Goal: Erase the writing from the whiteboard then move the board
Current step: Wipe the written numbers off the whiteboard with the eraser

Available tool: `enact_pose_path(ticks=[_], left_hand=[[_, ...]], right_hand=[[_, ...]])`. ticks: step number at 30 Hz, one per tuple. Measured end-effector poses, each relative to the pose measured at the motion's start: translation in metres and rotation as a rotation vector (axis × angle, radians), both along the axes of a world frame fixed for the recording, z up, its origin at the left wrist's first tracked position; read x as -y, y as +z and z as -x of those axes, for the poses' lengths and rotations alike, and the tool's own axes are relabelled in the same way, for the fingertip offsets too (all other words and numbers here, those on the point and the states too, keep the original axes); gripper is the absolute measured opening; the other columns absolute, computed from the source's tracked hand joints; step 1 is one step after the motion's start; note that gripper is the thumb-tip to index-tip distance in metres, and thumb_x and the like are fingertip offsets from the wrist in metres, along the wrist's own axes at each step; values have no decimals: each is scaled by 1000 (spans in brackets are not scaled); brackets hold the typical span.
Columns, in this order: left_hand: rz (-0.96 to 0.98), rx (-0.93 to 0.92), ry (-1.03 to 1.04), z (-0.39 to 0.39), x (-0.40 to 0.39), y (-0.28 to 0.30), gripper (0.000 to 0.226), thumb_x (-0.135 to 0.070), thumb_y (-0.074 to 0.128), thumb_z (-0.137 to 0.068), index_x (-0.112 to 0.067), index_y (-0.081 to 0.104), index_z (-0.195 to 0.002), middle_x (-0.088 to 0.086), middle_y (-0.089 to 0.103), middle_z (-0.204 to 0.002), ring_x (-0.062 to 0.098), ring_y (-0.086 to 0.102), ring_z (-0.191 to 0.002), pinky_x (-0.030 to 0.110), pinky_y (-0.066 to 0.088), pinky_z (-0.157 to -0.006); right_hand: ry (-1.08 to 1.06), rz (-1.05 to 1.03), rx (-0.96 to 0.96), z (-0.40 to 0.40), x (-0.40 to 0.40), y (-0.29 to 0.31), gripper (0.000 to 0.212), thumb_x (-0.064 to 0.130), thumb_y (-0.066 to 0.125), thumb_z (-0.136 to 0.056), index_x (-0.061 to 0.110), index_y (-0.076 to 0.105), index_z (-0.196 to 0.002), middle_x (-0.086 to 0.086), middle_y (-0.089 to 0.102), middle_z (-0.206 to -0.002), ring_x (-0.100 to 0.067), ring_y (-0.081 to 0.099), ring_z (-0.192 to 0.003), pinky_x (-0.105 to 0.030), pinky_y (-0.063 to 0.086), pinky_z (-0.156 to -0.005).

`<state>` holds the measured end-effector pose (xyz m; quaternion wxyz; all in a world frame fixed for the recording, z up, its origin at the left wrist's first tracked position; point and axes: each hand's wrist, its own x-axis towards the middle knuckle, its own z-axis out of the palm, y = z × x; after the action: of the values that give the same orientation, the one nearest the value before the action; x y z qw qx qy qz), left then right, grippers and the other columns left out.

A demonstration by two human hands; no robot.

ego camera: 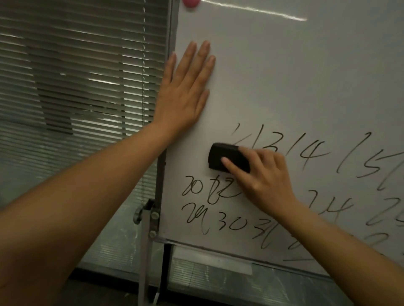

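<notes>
Head view, whiteboard (284, 76): a large white panel on a metal stand, filling the right of the frame; upper part bare, lower part covered in black handwritten numbers (310, 153)
Head view, handling of the board: a rigid, smooth, probably slippery face with nothing to grip; likely light for its size but awkward, and apt to swing or roll under a push, so moving it looks best done by the grey side frame (162, 174) or the stand post (145, 251), not the flat surface
Head view, eraser (227, 157): a small black block pressed flat to the board at the left end of the top row of numbers; likely light, with a soft felt face that slides easily, best held across its back
Head view, right hand (262, 174): fingers curled round the eraser, thumb lying over its front, arm reaching up from lower right
Head view, left hand (185, 87): spread flat, fingers straight and together, palm against the board's left edge, holding nothing, seemingly bracing it; forearm stretched up from lower left
Head view, progress: most writing remains, so the move is not yet due
Head view, surroundings: window blinds (76, 87) behind on the left, a pink magnet (191, 2) at the board's top
</notes>
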<state>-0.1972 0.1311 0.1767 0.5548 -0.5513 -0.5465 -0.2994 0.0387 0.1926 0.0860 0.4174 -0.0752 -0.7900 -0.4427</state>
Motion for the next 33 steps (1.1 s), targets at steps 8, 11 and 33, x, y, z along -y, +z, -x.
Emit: enact_pose_path(ticks=[8,11,33], left_hand=[[-16,31,-12,-2,-5,-2,52,-23,34,-103,-3,29,-150,20,28,-155,37,23,-144,50,11,-117],[-12,45,-18,-3,-5,-3,53,-23,35,-102,-1,30,-149,22,29,-155,38,23,-143,52,12,-117],[13,153,-41,-17,-10,-10,60,-31,32,-101,-1,20,-152,24,18,-158,40,13,-145,49,-1,-117]], right_hand=[[-48,67,-394,-19,-18,51,37,22,66,-88,21,61,-125,-16,48,-113,-28,40,-88,-36,25,-68],[7,31,-241,-14,-17,10,44,15,70,-85,20,56,-127,-17,46,-116,-30,44,-87,-38,28,-69],[-99,-15,-72,-63,-26,-2,55,8,73,-80,17,50,-130,-21,45,-118,-31,45,-88,-39,30,-70]])
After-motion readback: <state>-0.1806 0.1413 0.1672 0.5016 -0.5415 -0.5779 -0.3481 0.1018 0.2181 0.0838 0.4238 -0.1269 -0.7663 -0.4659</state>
